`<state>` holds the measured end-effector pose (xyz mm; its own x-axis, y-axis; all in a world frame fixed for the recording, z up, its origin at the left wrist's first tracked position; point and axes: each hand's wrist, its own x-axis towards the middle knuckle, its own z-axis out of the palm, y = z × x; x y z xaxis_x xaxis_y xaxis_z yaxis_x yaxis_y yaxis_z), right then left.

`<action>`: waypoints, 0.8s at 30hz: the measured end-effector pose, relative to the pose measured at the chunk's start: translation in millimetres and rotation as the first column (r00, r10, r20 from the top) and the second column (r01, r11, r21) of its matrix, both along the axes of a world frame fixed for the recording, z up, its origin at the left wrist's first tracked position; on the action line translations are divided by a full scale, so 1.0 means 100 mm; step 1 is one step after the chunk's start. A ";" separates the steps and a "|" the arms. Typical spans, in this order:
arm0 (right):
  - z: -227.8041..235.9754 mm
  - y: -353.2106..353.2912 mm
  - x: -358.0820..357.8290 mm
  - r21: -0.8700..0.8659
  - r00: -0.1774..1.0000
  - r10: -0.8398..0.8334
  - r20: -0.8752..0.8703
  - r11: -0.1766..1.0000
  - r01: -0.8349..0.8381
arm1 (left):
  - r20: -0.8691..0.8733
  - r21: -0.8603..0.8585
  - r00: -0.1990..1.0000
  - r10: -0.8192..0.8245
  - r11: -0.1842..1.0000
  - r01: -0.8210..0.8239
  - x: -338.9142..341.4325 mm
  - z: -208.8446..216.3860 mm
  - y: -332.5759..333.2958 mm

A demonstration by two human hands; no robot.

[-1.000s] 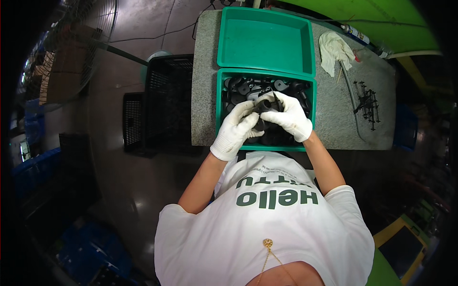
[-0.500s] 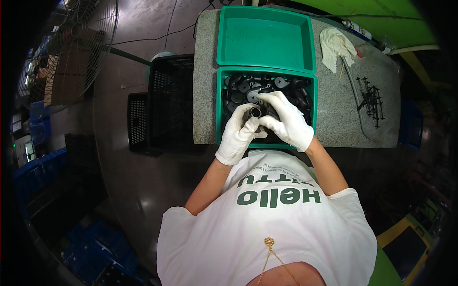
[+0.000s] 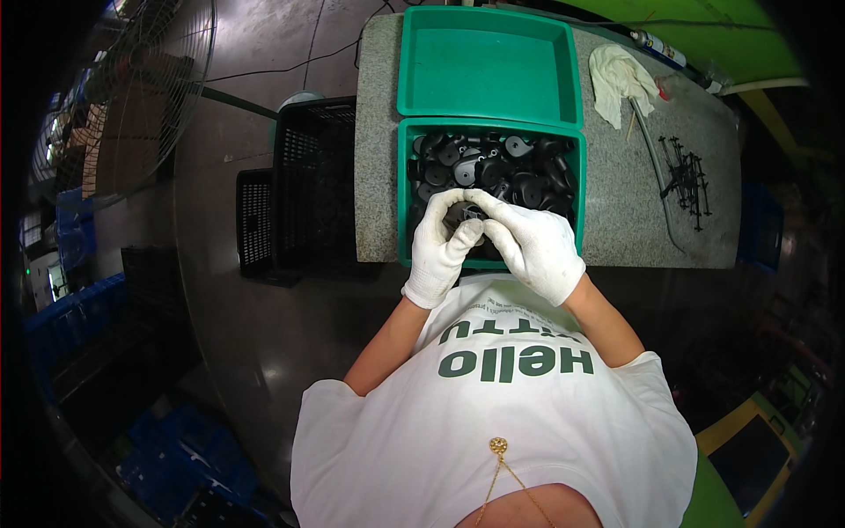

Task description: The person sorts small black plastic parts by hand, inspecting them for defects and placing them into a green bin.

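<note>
Both my hands wear white knit gloves and meet over the near half of a green tray [image 3: 404, 198] filled with black plastic parts [image 3: 528, 187]. Fingers and thumb of my left hand [image 3: 437, 253] curl round one black plastic part [image 3: 461, 214], which is mostly hidden by the gloves. My right hand [image 3: 544, 251] closes on the same part from the other side, its fingertips at the far edge and its thumb near the left thumb. Among the loose parts below are rounded pieces with disc-shaped ends.
Beyond the filled tray lies a second green tray [image 3: 488, 66] with nothing in it. On the grey tabletop [image 3: 616, 202] to the right are a white rag [image 3: 619, 84], a tube, and a bunch of thin black pieces [image 3: 687, 183]. Black crates [image 3: 304, 189] and a fan [image 3: 132, 88] stand left.
The black part has turned, so its round open end no longer faces up. My right fingers have come down and left, closer round it.
</note>
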<state>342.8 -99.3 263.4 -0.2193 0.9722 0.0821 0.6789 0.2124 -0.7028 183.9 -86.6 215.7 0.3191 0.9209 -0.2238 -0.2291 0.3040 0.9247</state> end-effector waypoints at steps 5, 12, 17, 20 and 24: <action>-0.01 -0.03 -0.04 0.010 1.000 -0.005 -0.005 1.000 0.005 | -0.085 0.185 0.993 0.076 0.981 -0.060 -0.02 -0.17 -0.04; -0.05 -0.07 -0.11 0.002 0.998 -0.056 -0.004 0.998 0.056 | -0.087 0.342 0.982 0.169 0.931 -0.130 0.01 -0.27 -0.04; -0.08 -0.07 -0.14 -0.008 0.996 -0.067 0.053 0.998 0.068 | -0.121 0.380 0.969 0.217 0.912 -0.157 0.02 -0.26 -0.05; -0.11 -0.08 -0.19 -0.001 0.994 -0.101 0.046 0.995 0.101 | -0.139 0.377 0.963 0.233 0.911 -0.166 0.02 -0.26 -0.05; -0.29 -0.04 -0.11 -0.146 0.971 -0.230 0.071 0.960 0.238 | -0.052 0.051 0.954 0.295 0.955 -0.293 -0.10 -0.34 -0.06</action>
